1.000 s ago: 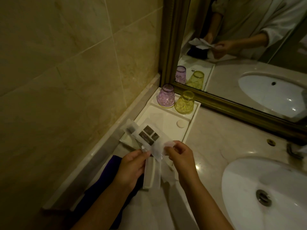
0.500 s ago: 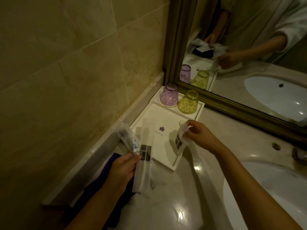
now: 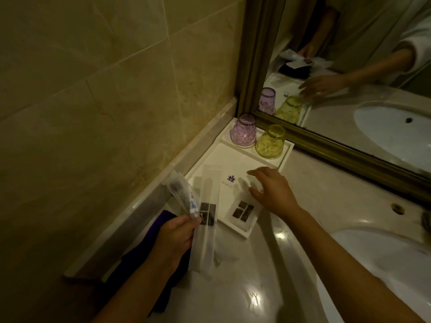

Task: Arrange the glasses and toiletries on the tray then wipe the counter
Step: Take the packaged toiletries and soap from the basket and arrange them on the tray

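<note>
White tray (image 3: 283, 159) sits at twelve o'clock, both glasses (image 3: 270, 142) upturned at its far end. Right hand (image 3: 272, 192), fingers spread, hovers over a laid packet (image 3: 243, 210): square it flat. Left hand (image 3: 175, 234) pinches the remaining sachets (image 3: 205, 220); lay them alongside, edges parallel.

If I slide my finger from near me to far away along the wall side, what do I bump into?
Purple cloth → left hand holding packets → white tray → purple glass, with the yellow glass beside it → mirror frame.
</note>
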The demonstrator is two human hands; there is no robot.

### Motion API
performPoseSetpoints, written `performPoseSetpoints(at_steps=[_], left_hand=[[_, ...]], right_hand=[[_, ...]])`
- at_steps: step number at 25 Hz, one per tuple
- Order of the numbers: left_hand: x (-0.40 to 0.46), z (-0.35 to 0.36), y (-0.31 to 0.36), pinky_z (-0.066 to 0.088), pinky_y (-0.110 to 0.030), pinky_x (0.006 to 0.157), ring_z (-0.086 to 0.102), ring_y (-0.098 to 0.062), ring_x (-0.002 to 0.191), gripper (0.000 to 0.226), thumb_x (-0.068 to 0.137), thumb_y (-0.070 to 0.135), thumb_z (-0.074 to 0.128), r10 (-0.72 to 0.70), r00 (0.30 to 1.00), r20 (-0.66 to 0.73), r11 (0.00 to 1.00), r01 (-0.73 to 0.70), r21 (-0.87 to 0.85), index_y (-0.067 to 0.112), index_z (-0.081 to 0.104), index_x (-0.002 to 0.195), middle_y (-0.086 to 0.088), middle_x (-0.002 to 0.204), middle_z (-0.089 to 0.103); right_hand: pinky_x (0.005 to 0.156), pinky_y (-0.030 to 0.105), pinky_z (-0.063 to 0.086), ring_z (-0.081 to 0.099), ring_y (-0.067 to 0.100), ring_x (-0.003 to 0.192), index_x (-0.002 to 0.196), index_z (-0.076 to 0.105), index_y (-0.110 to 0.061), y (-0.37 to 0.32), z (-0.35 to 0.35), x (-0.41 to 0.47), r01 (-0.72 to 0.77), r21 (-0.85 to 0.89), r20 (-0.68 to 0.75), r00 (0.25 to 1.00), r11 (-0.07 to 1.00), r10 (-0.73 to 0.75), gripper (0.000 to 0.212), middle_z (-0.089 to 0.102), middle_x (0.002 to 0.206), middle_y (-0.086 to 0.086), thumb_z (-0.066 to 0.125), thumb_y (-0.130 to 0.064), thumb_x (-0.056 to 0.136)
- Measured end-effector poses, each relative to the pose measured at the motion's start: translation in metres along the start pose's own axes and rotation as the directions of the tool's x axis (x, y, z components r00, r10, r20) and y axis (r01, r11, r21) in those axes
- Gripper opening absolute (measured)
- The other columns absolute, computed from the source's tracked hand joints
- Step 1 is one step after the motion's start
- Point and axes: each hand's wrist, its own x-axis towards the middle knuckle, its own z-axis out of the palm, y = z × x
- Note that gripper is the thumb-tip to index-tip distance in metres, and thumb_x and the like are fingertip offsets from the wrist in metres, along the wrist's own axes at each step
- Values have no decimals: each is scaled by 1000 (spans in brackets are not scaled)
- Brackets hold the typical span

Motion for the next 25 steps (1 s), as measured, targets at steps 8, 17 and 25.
performPoseSetpoints(at_steps=[8,17,25], left_hand=[[-5,2,-1,57,-24,59,72,-19,82,14,86,7,58,1,999,37,1000,-1,-4,11,67,97,-11,93,74],[-11,2,3,56,-31,71,69,-23,91,20,85,8,59,-45,998,31,999,46,-6,9,64,104,-13,99,71],[-16,10,-1,57,-26,58,73,-21,76,11,85,10,60,-11,997,70,999,8,49,8,70,90,-10,82,76]], right_hand=[[92,38,28,54,16,99,93,68,-26,-28,39,-73,27,14,-107,994,1000,-26,19,66,99,-7,66,-35,77],[105,45,17,49,14,110,97,68,-27,-39,31,-65,-22,-15,-45,999,1000,22,19,63,108,-7,61,-37,83],[57,15,50,60,9,59,66,65,-14,-102,14,-81,-373,822,216,904,431,369,14,62,60,-2,70,-13,78]])
